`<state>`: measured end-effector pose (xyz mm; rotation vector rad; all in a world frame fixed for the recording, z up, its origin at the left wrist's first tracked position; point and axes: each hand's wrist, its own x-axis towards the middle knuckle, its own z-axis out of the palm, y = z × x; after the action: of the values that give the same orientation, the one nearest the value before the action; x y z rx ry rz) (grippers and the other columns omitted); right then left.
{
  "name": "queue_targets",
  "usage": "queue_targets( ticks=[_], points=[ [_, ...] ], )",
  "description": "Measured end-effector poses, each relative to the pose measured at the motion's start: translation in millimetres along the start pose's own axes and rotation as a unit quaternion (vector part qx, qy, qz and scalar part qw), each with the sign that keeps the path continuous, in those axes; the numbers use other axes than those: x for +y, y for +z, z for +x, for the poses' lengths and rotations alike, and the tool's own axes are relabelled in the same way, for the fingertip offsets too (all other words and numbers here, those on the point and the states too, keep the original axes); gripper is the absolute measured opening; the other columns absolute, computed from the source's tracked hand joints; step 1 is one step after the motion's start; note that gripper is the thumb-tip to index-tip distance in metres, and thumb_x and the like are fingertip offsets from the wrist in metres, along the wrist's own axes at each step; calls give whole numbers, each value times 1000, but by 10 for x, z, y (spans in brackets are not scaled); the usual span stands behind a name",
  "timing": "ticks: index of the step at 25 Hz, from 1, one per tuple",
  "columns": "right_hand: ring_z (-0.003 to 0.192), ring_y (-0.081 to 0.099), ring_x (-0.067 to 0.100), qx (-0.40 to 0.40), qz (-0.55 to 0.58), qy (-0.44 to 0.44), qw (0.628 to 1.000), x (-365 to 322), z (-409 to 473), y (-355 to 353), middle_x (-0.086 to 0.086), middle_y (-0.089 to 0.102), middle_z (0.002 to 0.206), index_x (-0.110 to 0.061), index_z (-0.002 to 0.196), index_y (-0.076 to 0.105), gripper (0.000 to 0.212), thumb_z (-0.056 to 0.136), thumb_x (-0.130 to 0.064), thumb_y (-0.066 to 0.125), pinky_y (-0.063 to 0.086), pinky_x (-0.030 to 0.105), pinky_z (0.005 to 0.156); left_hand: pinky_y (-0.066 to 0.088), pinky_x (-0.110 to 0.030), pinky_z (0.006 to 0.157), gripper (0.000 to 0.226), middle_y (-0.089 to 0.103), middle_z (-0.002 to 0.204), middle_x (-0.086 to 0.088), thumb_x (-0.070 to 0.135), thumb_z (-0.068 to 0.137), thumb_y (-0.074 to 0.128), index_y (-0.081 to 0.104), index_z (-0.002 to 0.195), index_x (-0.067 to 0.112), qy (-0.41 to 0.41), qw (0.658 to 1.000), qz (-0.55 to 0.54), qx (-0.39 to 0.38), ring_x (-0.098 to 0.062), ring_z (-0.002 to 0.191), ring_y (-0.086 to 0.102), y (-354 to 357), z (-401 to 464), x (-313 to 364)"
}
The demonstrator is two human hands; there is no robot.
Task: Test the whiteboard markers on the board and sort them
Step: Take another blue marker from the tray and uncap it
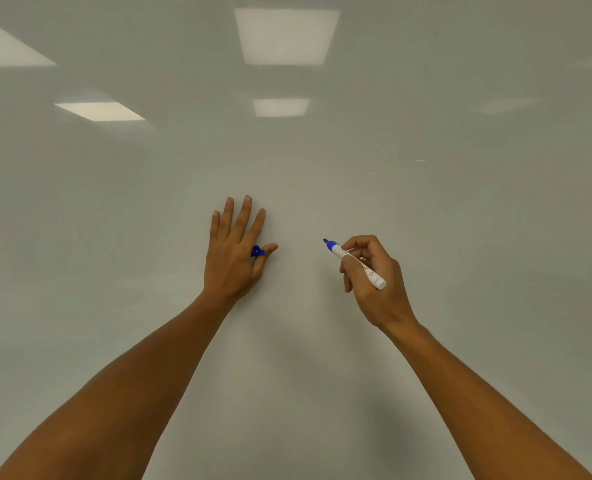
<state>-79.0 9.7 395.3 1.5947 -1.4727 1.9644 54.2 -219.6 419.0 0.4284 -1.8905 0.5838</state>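
Observation:
The whiteboard (322, 168) fills the whole view and shows no ink marks. My right hand (374, 271) grips an uncapped blue marker (355, 263) with a white barrel; its blue tip points up and left and sits at or just off the board. My left hand (234, 251) lies flat against the board with its fingers straight and spread. The marker's blue cap (257, 251) is pinched between that hand's thumb and the base of its forefinger.
Reflections of ceiling light panels (284, 36) show on the glossy board surface. No tray, other markers or board edges are in view.

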Motion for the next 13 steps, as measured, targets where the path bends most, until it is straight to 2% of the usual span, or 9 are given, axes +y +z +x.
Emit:
queue_targets(
  ticks=[2,6,10,13],
  points=[
    [63,60,32,16,-4,-5,1000,31,68,98,5,68,81,-19,102,61,14,90,-25,58,51,49,56,6,-51,121,69,15,161,-11,57,98,33,26,153,16,3,1000,25,-6,-35,150,4,55,-20,-21],
    [65,63,24,64,1,-10,998,133,226,220,1,71,89,-19,105,62,15,91,-26,61,55,44,57,6,-50,122,70,13,162,-11,59,98,32,23,153,17,4,999,53,8,-34,150,3,118,-23,-30],
    [66,63,21,117,14,-3,993,218,342,319,1,69,87,-20,107,63,12,95,-19,64,55,39,57,9,-51,121,69,14,161,-12,57,98,33,25,153,16,9,998,58,24,-34,150,4,142,-41,-17],
    [65,62,15,134,19,-3,991,241,420,368,0,68,86,-22,107,62,12,95,-19,64,54,28,55,9,-51,121,69,15,161,-12,57,98,34,27,152,16,12,997,64,30,-35,150,5,141,-46,-10]
  ],
)
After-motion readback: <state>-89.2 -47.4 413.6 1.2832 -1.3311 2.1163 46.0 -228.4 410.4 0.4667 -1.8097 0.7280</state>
